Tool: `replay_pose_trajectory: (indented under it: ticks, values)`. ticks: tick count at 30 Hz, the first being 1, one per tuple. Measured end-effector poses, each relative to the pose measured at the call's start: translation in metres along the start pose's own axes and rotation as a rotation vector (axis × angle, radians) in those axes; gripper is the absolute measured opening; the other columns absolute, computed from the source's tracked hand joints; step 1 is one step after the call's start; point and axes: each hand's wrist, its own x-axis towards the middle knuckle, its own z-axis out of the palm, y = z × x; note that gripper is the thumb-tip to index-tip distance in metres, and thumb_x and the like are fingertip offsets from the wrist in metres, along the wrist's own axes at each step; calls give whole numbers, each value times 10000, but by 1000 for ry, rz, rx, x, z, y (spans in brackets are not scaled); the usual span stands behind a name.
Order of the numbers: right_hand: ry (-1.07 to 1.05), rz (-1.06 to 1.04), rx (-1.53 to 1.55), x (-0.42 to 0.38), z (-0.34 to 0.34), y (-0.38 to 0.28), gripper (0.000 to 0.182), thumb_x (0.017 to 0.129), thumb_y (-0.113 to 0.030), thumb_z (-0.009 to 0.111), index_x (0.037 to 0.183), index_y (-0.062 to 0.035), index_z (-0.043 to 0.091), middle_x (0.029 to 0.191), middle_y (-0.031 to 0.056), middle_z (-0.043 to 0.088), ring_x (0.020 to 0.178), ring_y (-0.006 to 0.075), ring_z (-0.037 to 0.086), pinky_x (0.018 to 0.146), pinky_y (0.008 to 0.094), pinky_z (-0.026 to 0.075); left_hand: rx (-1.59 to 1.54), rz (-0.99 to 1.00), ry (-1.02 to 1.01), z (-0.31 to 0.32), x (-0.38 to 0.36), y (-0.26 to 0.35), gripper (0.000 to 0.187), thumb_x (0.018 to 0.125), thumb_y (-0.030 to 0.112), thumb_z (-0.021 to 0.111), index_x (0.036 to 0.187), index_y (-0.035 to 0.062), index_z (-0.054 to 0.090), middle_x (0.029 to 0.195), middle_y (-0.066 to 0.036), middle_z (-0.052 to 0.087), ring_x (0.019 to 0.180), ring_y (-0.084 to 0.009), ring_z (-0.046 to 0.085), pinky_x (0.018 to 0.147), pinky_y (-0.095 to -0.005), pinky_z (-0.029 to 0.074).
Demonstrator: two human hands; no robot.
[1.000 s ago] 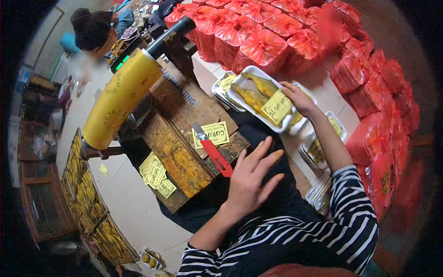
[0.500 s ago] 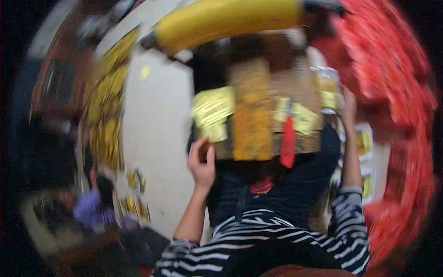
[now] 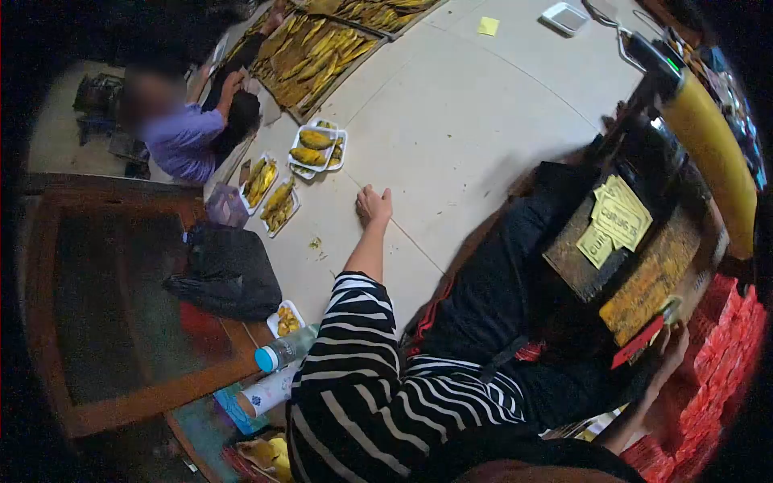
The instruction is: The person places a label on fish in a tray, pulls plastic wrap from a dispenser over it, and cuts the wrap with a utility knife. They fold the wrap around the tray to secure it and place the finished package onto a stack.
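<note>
My left hand (image 3: pixel 374 207) is stretched out over the pale tiled floor, thumb apart from the fingers, with nothing visible in it. Ahead of it and to the left are stacked white foam trays (image 3: pixel 320 149) of yellow-brown, banana-like pieces. My right hand (image 3: pixel 670 348) is low at the right, beside a worn wooden board (image 3: pixel 656 278) and a red-handled tool (image 3: pixel 638 342). Its fingers are partly hidden, so their grip does not show. Printed yellow labels (image 3: pixel 620 213) lie on the dark end of the board.
A person in a purple top (image 3: pixel 189 133) sits by racks of yellow pieces (image 3: pixel 322 56). A yellow padded bar (image 3: pixel 713 145) stands over the board. Red plastic packs (image 3: pixel 717 378) lie at right. A bottle (image 3: pixel 282 352) and black bag (image 3: pixel 225 270) are at left.
My view has swung left. My left hand has moved from beside the labels out over the floor towards the trays. The right hand is now lower, beside the red-handled tool.
</note>
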Motion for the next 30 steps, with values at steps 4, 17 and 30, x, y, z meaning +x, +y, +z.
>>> replay_pose_trajectory:
  ticks: [4,17,30]
  values:
    - [-109,234,65,9,-11,-21,209,869,-148,519,983,27,507,842,65,539,775,167,481,711,251,404,-76,-63,18,0,60,-21,664,765,388,595,1261,15,360,1206,-205,449,1139,-338,409,953,-417,337]
    - [325,556,1152,-70,-19,37,402,899,-188,456,1231,20,369,1237,190,417,1077,257,454,921,331,375,23,-165,-163,-46,97,-9,629,754,478,567,1224,98,391,1157,-196,510,1075,-357,481,900,-451,386]
    - [367,231,358,-50,53,-69,289,906,-187,462,1079,42,430,975,124,493,843,178,456,751,282,393,69,304,-122,-46,-103,-53,581,775,383,592,1229,69,412,1011,-209,534,995,-367,479,859,-435,378]
